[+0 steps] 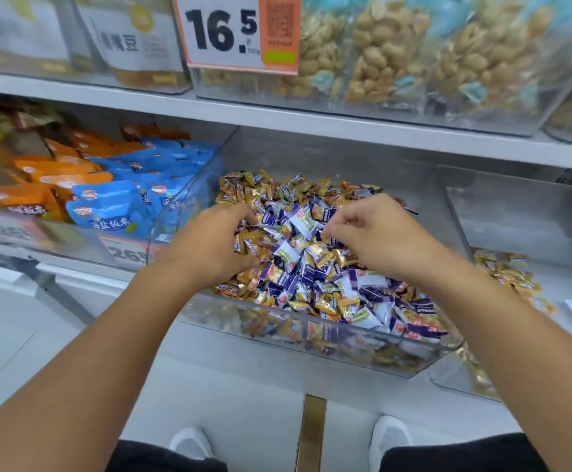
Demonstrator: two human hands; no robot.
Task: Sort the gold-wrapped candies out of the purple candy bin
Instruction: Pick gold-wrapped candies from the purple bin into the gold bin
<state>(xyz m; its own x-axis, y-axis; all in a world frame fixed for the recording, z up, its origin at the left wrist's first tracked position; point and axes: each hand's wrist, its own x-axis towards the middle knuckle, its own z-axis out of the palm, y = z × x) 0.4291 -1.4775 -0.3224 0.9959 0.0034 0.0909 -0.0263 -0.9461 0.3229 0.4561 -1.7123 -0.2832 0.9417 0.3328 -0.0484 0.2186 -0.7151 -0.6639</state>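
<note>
We saw the shelf (277, 117) run across the view, with clear bins standing in a row beneath it. The largest thing before us was the clear candy bin (345, 352) at the centre, heaped with purple-wrapped candies (315, 274) mixed with gold-wrapped candies (322, 303); most of the gold ones lay toward twelve o'clock and along the nine o'clock side of the heap. At three o'clock of it stood a neighbouring bin (516, 212) holding a smaller pile of gold candies (506, 274). At nine o'clock lay blue packets (114, 206) and orange packets (39, 195) in another bin, and at twelve o'clock hung a price sign (226, 32) reading 16.5.

The hands were apart, both down on the heap. Our left hand (206, 243) had its fingers curled into the pile and gripped a clutch of gold-wrapped candies at the nine o'clock side. Our right hand (376, 233), at two o'clock of the left one, had its fingers bent, thumb and forefinger drawn together at a wrapper; we could not tell whether it truly held one.
</note>
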